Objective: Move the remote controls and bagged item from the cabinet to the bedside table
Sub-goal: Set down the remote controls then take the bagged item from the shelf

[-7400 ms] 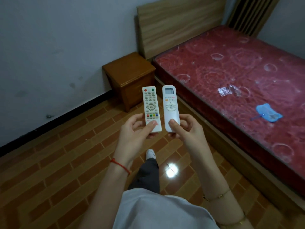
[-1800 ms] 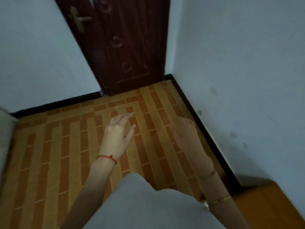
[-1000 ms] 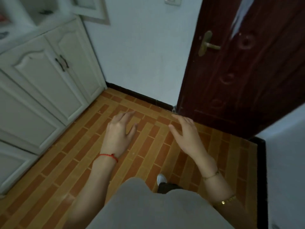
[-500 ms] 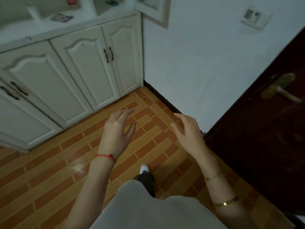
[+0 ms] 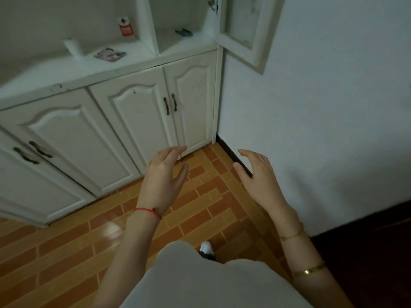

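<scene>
My left hand (image 5: 163,178) and right hand (image 5: 259,176) both spread, holding nothing, above tiled floor (image 5: 200,207), bagged item (image 5: 110,54) flat on white cabinet (image 5: 133,112) countertop, well apart

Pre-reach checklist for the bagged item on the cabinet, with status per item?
1. Left hand free: ok, fingers straight, holding nothing.
2. Right hand free: ok, fingers relaxed, holding nothing.
3. Target in view: cannot tell. A flat packet lies on the cabinet top; whether it is the bagged item is unclear.
4. Within reach: not ok, both hands are low in front of the lower doors, apart from the cabinet top.
5. Path clear: ok, the floor between the person and the cabinet shows nothing in the way.
6. Neighbours: a white cup stands just left of the packet.
</scene>
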Demonstrator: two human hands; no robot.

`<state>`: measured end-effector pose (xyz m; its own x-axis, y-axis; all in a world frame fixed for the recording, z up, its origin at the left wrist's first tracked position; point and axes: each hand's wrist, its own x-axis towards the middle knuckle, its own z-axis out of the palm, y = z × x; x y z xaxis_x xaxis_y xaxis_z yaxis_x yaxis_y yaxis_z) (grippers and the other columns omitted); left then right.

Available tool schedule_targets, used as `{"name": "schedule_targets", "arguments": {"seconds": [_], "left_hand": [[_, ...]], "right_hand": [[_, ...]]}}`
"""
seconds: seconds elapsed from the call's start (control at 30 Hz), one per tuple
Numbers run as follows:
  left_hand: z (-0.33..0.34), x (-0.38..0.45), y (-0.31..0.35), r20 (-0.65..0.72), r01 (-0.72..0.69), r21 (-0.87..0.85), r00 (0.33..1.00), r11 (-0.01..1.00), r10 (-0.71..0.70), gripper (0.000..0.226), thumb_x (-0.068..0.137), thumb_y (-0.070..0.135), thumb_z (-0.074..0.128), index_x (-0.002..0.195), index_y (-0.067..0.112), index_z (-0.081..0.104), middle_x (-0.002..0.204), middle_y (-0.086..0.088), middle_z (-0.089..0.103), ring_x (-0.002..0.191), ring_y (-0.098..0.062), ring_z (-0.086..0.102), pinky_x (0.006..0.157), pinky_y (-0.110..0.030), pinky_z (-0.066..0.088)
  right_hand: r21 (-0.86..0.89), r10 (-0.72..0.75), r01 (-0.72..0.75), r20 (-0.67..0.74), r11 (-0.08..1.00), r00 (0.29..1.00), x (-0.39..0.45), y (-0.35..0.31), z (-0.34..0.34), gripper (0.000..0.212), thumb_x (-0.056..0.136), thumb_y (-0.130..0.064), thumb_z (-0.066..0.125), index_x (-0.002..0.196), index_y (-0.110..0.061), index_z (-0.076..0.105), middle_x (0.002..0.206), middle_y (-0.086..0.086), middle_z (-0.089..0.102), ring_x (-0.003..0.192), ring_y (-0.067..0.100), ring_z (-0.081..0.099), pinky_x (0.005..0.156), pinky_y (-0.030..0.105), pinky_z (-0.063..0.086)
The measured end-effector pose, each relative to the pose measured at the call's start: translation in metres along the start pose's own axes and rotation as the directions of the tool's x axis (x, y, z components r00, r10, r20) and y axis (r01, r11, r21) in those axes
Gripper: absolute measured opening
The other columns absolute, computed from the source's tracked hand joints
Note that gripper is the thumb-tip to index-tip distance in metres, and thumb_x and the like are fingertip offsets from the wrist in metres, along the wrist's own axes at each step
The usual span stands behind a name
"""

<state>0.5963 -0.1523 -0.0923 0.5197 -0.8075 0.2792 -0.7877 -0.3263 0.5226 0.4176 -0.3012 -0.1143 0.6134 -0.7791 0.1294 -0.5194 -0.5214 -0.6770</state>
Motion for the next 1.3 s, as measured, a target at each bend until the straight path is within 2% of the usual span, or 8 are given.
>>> {"name": "schedule_targets", "arguments": {"seconds": [0.27, 0.4, 0.7, 1.0, 1.3], "left_hand": [[0.012, 0.107, -0.030, -0.007, 0.021, 0.007, 1.000, 1.000, -0.020, 0.037, 0.096, 0.025, 0.059, 0.132, 0.018, 0.056, 0.125, -0.003, 0.062, 0.121, -0.024, 0.054, 0.101, -0.047, 0.046], [0.022, 0.146, -0.044, 0.000, 0.065, 0.007, 0.998, 0.998, -0.065, 0.039, 0.095, 0.024, 0.059, 0.134, 0.019, 0.055, 0.127, -0.003, 0.061, 0.124, -0.024, 0.052, 0.104, -0.044, 0.044], [0.058, 0.261, -0.071, -0.055, 0.142, 0.019, 0.989, 0.990, -0.140, 0.040, 0.096, 0.024, 0.057, 0.136, 0.018, 0.054, 0.129, -0.004, 0.061, 0.124, -0.024, 0.052, 0.102, -0.047, 0.045], [0.072, 0.404, -0.070, -0.190, 0.188, 0.022, 0.965, 0.982, -0.181, 0.040, 0.096, 0.022, 0.058, 0.135, 0.018, 0.055, 0.130, -0.002, 0.060, 0.124, -0.023, 0.052, 0.104, -0.046, 0.045], [0.077, 0.487, -0.081, -0.226, 0.217, 0.042, 0.953, 0.975, -0.202, 0.041, 0.095, 0.021, 0.059, 0.135, 0.017, 0.054, 0.131, -0.004, 0.060, 0.125, -0.023, 0.052, 0.106, -0.042, 0.044]], "right_hand": [[0.029, -0.010, 0.009, 0.026, 1.000, 1.000, 0.114, -0.003, 0.017, 0.044, 0.099, -0.036, 0.047, 0.140, -0.018, 0.047, 0.138, 0.001, 0.052, 0.133, 0.016, 0.038, 0.111, 0.032, 0.032], [0.037, -0.030, 0.028, 0.050, 0.999, 0.998, 0.162, 0.005, 0.030, 0.043, 0.099, -0.034, 0.049, 0.138, -0.017, 0.049, 0.136, 0.002, 0.054, 0.131, 0.017, 0.041, 0.107, 0.026, 0.030], [0.066, -0.112, 0.105, 0.107, 0.992, 0.988, 0.307, 0.032, 0.054, 0.041, 0.098, -0.031, 0.051, 0.137, -0.019, 0.049, 0.137, 0.002, 0.054, 0.132, 0.017, 0.041, 0.104, 0.021, 0.029], [0.076, -0.270, 0.261, 0.131, 0.962, 0.954, 0.478, 0.026, 0.029, 0.044, 0.098, -0.034, 0.050, 0.139, -0.020, 0.047, 0.138, -0.002, 0.052, 0.133, 0.012, 0.039, 0.105, 0.020, 0.027], [0.109, -0.344, 0.330, 0.153, 0.938, 0.927, 0.574, 0.014, 0.030, 0.043, 0.097, -0.030, 0.052, 0.138, -0.018, 0.049, 0.137, 0.000, 0.054, 0.132, 0.013, 0.040, 0.106, 0.020, 0.028]]}}
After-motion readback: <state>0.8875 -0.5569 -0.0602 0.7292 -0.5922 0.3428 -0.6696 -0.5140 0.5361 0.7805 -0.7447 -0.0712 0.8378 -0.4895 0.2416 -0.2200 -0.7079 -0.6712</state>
